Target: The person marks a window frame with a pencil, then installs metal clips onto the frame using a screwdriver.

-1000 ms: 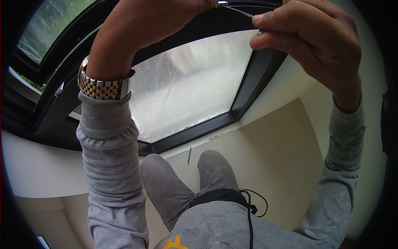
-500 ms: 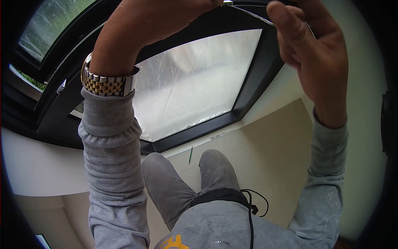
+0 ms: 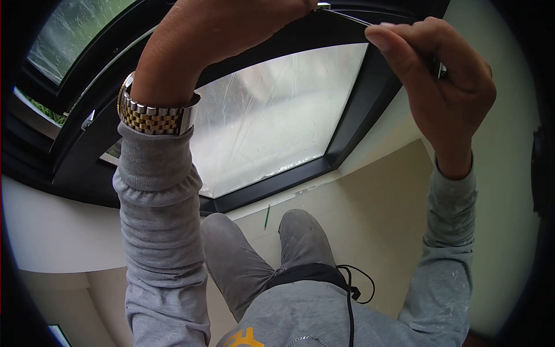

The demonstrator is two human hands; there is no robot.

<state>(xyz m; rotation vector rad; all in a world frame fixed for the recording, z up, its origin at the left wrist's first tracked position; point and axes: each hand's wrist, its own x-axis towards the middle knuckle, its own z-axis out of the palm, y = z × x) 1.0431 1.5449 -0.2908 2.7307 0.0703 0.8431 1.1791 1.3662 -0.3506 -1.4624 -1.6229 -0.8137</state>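
My right hand [image 3: 442,75] is closed, with thumb and forefinger pinching a thin metal rod [image 3: 350,18]. The far end of the rod meets a small shiny metal fitting [image 3: 324,6] on the black window frame [image 3: 393,72]. A bit of metal also shows behind the curled fingers of that hand. My left hand [image 3: 225,29], with a watch [image 3: 156,115] on its wrist, reaches up against the frame beside the fitting. Its fingers run out of the top of the view, so their grip is hidden.
Below the hands is a misty glass pane [image 3: 272,115] streaked with dirt. An opened sash [image 3: 75,46] stands at upper left. A green pencil-like stick [image 3: 267,217] lies on the pale surface near my knees. A black cord [image 3: 351,306] hangs at my waist.
My right hand has turned and closed its fingers round the thin rod, where before they were more loosely curled. My left hand has shifted slightly right.
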